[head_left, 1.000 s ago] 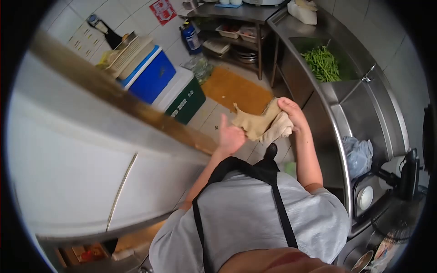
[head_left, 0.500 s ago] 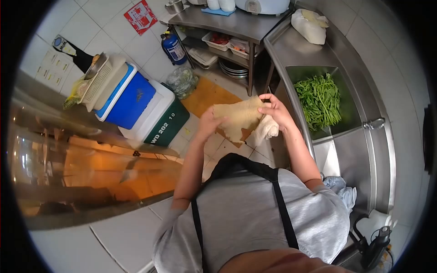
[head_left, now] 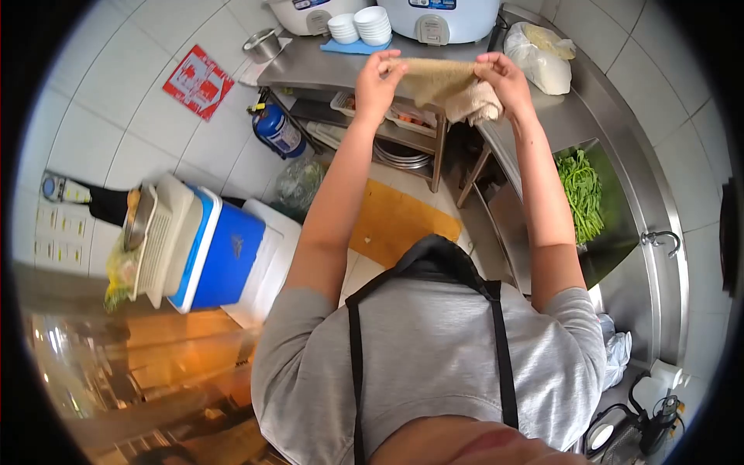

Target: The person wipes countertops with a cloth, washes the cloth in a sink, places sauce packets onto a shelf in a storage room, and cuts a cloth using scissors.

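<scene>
Stretched between my two hands is a tan cloth (head_left: 435, 77), its upper edge pulled nearly straight. My left hand (head_left: 375, 89) pinches one corner between thumb and fingers. The other end is gripped by my right hand (head_left: 508, 84), with a paler, bunched cloth (head_left: 474, 103) hanging just below it. Whether the pale bunch is part of the same cloth, I cannot tell. Both arms reach forward, holding the fabric up in front of the steel table (head_left: 310, 66).
On the table stand stacked white bowls (head_left: 373, 27) and a white rice cooker (head_left: 434, 19). Leafy greens (head_left: 579, 198) lie in the sink (head_left: 612, 248) at right. A blue cooler (head_left: 225, 256) and a fire extinguisher (head_left: 279, 130) stand at left.
Both hands have risen and moved forward with the cloth, from above the floor to the front of the table. The camera view has also shifted.
</scene>
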{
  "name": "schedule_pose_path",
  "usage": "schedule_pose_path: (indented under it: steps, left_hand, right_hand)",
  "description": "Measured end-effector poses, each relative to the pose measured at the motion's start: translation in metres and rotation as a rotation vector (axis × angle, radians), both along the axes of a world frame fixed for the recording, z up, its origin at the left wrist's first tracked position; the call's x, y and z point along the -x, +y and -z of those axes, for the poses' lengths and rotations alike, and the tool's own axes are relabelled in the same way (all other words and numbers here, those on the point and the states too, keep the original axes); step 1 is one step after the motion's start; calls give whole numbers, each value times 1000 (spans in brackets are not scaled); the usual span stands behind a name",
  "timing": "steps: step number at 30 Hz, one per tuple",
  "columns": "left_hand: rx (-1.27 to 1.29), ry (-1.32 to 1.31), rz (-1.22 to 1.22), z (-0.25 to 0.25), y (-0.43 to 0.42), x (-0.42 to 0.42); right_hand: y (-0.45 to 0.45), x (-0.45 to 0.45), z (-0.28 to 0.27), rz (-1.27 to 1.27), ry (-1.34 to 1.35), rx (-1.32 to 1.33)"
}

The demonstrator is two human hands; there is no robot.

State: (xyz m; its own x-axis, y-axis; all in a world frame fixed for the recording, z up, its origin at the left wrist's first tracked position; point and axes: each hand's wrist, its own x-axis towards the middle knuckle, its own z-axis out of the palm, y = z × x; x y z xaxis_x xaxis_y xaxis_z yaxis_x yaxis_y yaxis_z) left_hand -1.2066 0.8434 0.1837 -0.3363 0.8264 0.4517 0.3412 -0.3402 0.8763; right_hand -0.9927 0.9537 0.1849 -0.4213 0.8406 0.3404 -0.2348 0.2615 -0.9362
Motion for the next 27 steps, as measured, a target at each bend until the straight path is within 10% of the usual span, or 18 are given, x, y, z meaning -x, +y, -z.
schedule_pose_path:
  steps: [4,10,16,18,20,22,27]
  left_hand:
    - [-169,18,17,44,76,37]
    - [247,155,-8,153,123,69]
    - [412,375,-104,101,213,78]
    - [410,1099,17,78,229,63]
    - [380,1126,656,129,259,63]
    - [107,1255,769,165,263,56]
    - [92,1134,504,185,365,18]
  right_hand:
    - [44,30,31,149,-130,50]
    - [86,49,150,151,-413,315]
    - [144,47,83,517,-811,-218]
    - [147,24,48,500,-793,-126]
    - [156,1,45,480,-772,-56]
    - [156,-23,58,450,-742,-9]
    - [134,-31,70,403,-695,180]
